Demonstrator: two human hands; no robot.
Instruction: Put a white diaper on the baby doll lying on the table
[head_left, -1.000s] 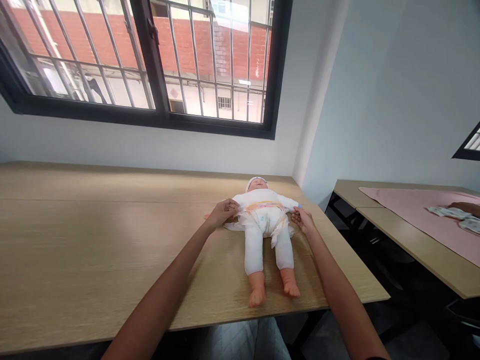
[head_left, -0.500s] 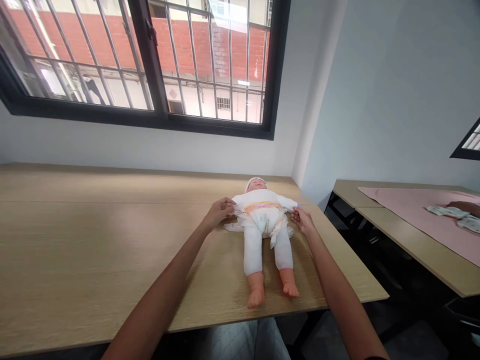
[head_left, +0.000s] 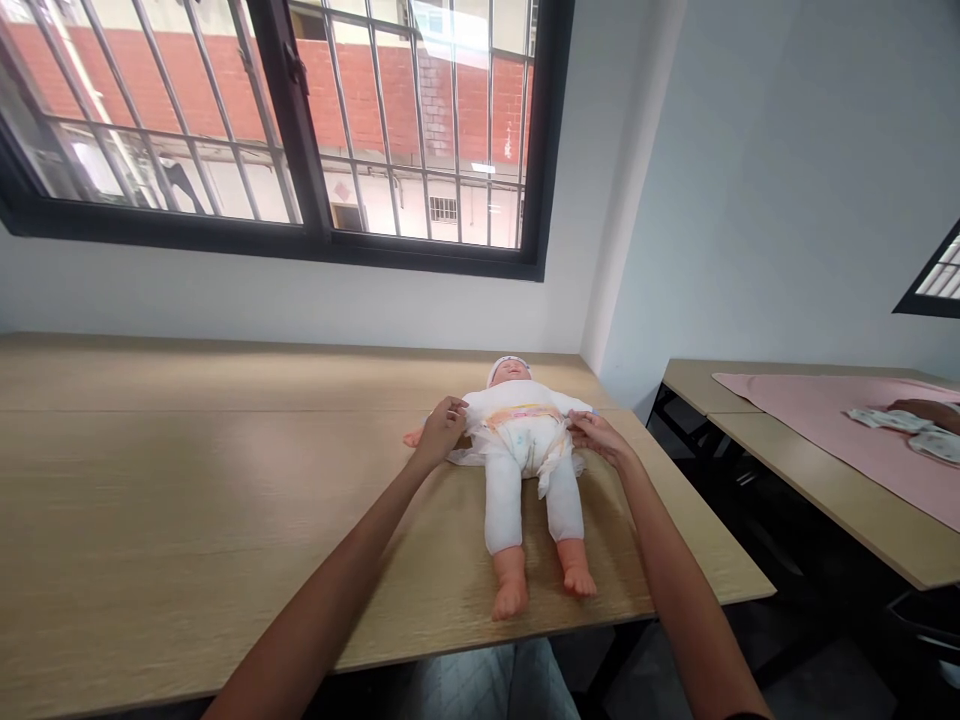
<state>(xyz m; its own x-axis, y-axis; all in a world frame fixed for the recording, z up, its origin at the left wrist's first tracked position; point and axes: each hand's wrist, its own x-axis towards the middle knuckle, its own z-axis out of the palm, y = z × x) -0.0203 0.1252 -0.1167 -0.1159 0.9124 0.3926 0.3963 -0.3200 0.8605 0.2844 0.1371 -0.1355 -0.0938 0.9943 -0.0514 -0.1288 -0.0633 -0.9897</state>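
A baby doll [head_left: 504, 510] in white clothing and a white cap lies on its back on the wooden table [head_left: 225, 500], feet toward me. Around its hips is a white diaper [head_left: 531, 442] with an orange and yellow waistband and loose, thin white edges. At the diaper's left side is my left hand [head_left: 445, 428], fingers bent near the waist; what lies between the fingertips is too small to make out. My right hand [head_left: 598, 436] is at the other side of the waist, its fingers apart and touching the diaper's edge.
To the right stands a second table [head_left: 847, 515] with a pink cloth [head_left: 810, 420], where patterned white cloth and part of a doll or limb show. Behind the table are a wall and a barred window [head_left: 322, 245]. A gap separates the two tables.
My right hand has moved slightly left toward the diaper and its fingers have spread. My left hand has turned more upright, and the doll's hand beside it now shows.
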